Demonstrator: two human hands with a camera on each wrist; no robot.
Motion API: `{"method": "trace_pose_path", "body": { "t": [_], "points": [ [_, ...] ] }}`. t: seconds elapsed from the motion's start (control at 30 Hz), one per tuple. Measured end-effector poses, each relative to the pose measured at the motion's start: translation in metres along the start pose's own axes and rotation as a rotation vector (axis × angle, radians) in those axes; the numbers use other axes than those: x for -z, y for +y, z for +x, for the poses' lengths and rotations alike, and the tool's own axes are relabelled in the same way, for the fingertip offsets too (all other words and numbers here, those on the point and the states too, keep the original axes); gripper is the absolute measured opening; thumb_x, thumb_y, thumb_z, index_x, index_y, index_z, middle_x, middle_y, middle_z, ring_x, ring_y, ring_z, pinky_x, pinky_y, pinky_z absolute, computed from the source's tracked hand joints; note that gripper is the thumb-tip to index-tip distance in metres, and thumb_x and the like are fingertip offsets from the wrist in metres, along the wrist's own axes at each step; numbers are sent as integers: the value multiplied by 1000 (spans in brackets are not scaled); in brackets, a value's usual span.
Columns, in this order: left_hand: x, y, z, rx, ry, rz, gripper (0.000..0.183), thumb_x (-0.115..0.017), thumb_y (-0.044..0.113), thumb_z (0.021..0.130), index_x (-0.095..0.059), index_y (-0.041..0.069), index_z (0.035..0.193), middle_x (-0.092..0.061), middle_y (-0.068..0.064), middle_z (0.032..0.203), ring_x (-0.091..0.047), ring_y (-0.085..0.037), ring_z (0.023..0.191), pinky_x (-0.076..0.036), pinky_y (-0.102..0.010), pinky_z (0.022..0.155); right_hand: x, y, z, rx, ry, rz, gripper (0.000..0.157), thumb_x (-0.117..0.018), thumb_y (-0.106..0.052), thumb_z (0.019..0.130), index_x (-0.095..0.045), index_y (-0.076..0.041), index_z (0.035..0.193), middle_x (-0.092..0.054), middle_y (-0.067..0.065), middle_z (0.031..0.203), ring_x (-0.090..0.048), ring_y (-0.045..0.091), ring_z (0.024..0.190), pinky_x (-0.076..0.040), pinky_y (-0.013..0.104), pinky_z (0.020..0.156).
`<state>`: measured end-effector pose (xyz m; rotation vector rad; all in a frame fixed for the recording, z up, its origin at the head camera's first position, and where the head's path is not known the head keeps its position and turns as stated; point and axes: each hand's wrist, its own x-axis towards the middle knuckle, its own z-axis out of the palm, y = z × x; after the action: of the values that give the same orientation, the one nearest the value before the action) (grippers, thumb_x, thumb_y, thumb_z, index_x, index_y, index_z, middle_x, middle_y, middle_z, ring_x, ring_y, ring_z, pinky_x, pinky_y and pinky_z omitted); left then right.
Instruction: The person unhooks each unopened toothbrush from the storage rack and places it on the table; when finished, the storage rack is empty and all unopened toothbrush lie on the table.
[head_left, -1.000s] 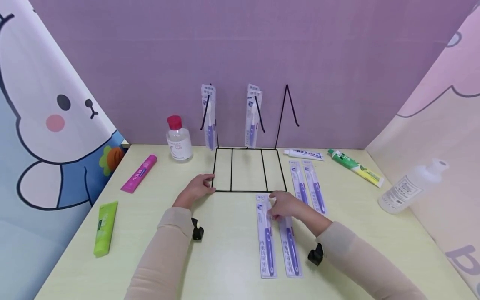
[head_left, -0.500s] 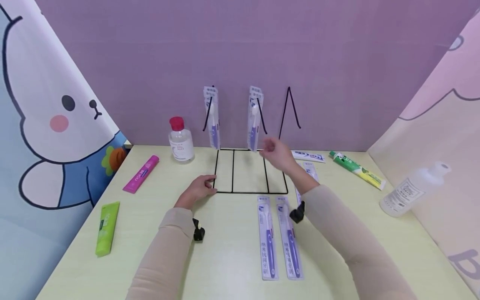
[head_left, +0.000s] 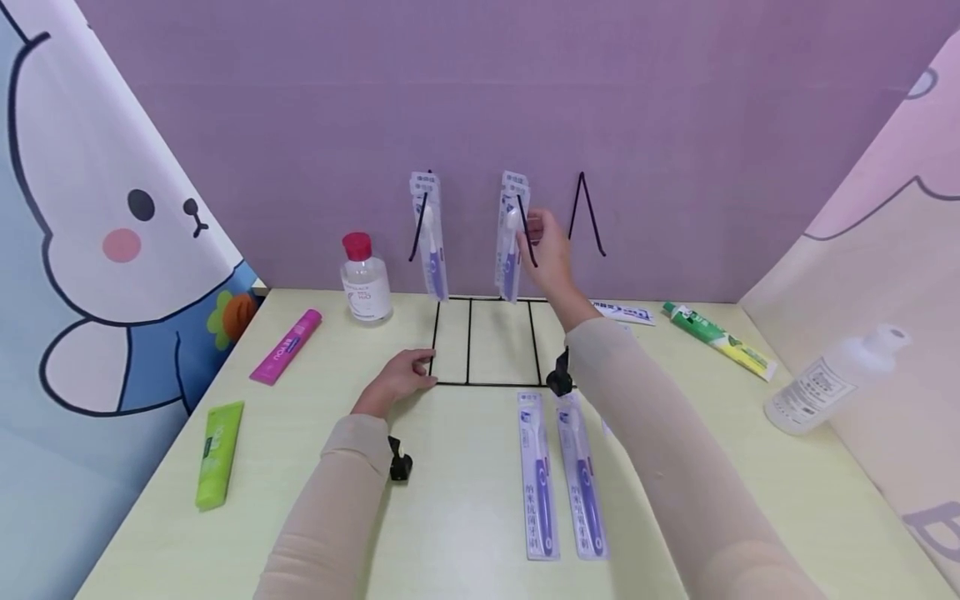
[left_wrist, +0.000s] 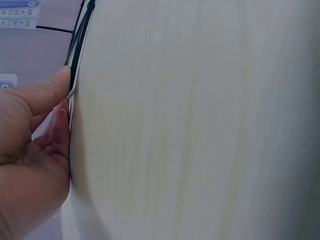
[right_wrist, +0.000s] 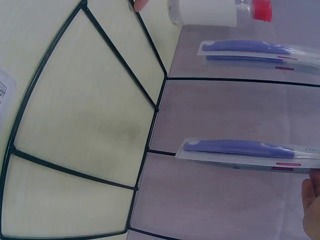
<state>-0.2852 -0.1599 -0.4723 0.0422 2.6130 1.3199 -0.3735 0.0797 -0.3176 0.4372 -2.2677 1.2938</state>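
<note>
Pinching the black rack [head_left: 469, 342] by its left side is the left grip [head_left: 397, 380]. Toothbrush packs [head_left: 509, 246] hang on the middle hook [head_left: 527, 230], the right grip [head_left: 551, 252] beside them; whether it grasps one, I cannot tell.

A plain purple backdrop [head_left: 675, 142] rose behind the pale yellow, faintly grained desk [head_left: 457, 508]. Along the left slanted a light-blue panel [head_left: 52, 483] printed with a white cartoon animal [head_left: 90, 183]; a pink-and-beige panel [head_left: 870, 267] closed the right. Shadows fell soft.
</note>
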Motion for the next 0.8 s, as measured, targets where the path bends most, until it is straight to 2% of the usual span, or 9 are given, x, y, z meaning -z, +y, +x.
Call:
{"method": "trace_pose_path", "body": {
  "t": [0.2, 0.5, 0.67, 0.8],
  "points": [
    [0, -2, 2, 1, -8, -7, 56, -67, 6, 80, -45, 5, 132, -53, -7, 97, -46, -20, 86, -39, -34, 79, -2, 3, 2, 5, 9, -3, 26, -55, -7, 89, -50, -1, 114, -59, 12, 96, -56, 19, 86, -45, 25, 76],
    [2, -1, 3, 5, -2, 1, 56, -68, 7, 80, -46, 6, 131, -52, -6, 96, -46, -21, 86, -38, -35, 80, 10, 2, -2, -66, 64, 107, 28, -53, 0, 89, -49, -1, 116, -57, 12, 98, -54, 20, 88, -45, 26, 76],
    [1, -3, 4, -9, -9, 17, 55, -67, 7, 80, -46, 5, 131, -53, -7, 97, -47, -21, 87, -38, -35, 81, 18, 4, -17, -101, 41, 137, 30, -54, 0, 87, -47, 0, 116, -55, 14, 97, -53, 21, 87, -45, 26, 75],
    [0, -5, 5, -9, -2, 33, 55, -67, 8, 81, -46, 6, 132, -54, -7, 101, -47, -21, 89, -38, -36, 82, 21, 8, -35, -112, -10, 210, 35, -55, 6, 84, -47, 3, 117, -56, 15, 94, -54, 22, 83, -47, 27, 72]
  ]
}}
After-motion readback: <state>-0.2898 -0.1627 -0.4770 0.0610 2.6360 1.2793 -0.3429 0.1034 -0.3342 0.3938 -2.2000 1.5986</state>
